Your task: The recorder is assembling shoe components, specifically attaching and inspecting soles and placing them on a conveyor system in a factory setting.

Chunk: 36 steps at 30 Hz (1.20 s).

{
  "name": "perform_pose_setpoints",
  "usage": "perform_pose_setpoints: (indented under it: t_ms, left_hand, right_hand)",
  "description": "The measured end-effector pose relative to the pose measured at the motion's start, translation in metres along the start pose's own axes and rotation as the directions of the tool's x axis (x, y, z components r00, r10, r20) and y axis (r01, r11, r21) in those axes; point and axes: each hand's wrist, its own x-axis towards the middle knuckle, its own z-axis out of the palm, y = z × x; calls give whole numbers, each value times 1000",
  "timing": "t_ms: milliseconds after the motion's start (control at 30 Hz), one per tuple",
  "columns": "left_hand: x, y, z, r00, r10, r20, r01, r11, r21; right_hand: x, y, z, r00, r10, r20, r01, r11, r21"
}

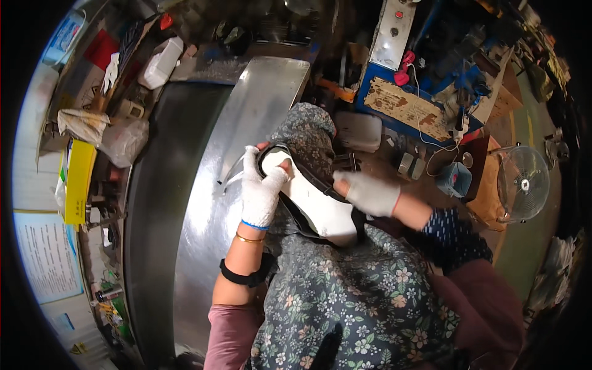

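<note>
A black shoe upper (324, 206) lies over my lap, its white sole-shaped face turned up and black material round the edge. My left hand (260, 192), in a white knit glove with bare fingertips, is closed round the far rounded end, the thumb pressing on the white face. In a similar glove, slightly blurred, my right hand (373, 195) is closed at the right-hand black rim; its fingertips seem to pinch the edge. A dark floral apron (345, 296) covers my lap beneath the shoe upper.
To the left runs a dark conveyor belt (166, 203) beside a shiny metal sheet (216, 166). A blue-framed machine (407, 105) stands far right, near a fan (523, 184), a blue bin (454, 179) and a white tub (359, 131). Shelves at left hold a yellow box (80, 182).
</note>
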Motion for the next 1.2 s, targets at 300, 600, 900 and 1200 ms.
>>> perform_pose_setpoints:
  t_ms: [300,600,900,1200]
  left_hand:
    - [-6,-4,-17,971,164,174,2,724,-690]
    - [-39,6,5,962,208,-179,100,341,935]
    - [-94,-50,8,931,354,-91,-176,652,737]
    - [-6,-14,-18,1000,-18,-4,14,893,-450]
  right_hand:
    - [17,-37,11,985,71,156,-133,890,436]
    - [12,-90,49,986,-30,-163,31,999,5]
    - [-2,-55,64,954,-133,-270,164,982,97]
    - [-15,-56,43,952,-303,-42,302,953,-15]
